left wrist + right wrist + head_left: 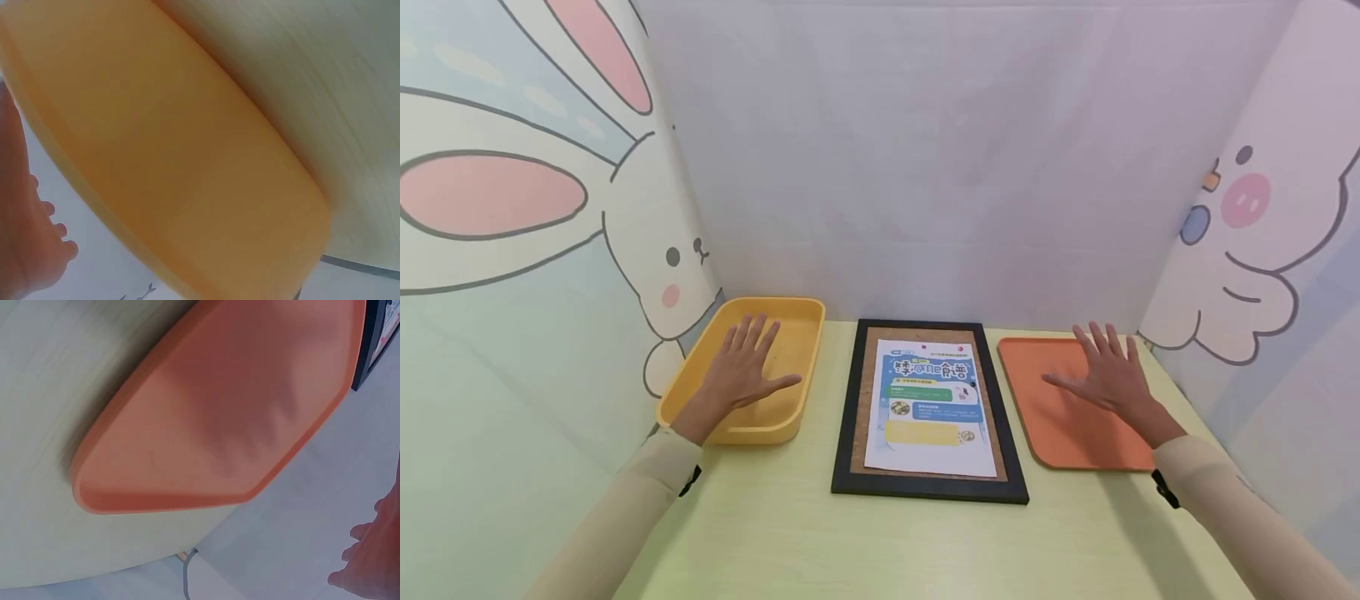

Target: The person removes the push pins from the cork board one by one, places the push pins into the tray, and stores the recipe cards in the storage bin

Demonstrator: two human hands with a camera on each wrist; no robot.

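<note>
In the head view my left hand point(737, 375) is spread over a deep yellow tray point(811, 367) on the left, fingers straight and holding nothing. My right hand point(1108, 375) is likewise spread above a shallow orange tray point(1037, 417) on the right, with nothing in it. Between the trays lies a black-framed cork board point(842, 442), bearing a printed sheet point(917, 458) with Chinese text and coloured boxes. The left wrist view shows the outer side of the yellow tray point(175, 144) close up. From the right wrist, the orange tray point(156, 450) carries a hand's shadow.
The pale wooden table point(820, 550) meets a white cloth backdrop point(925, 167) behind the trays. Side panels carry a cartoon rabbit point(647, 242) at left and a cartoon pig point(1262, 250) at right. A few pins point(973, 384) show on the sheet.
</note>
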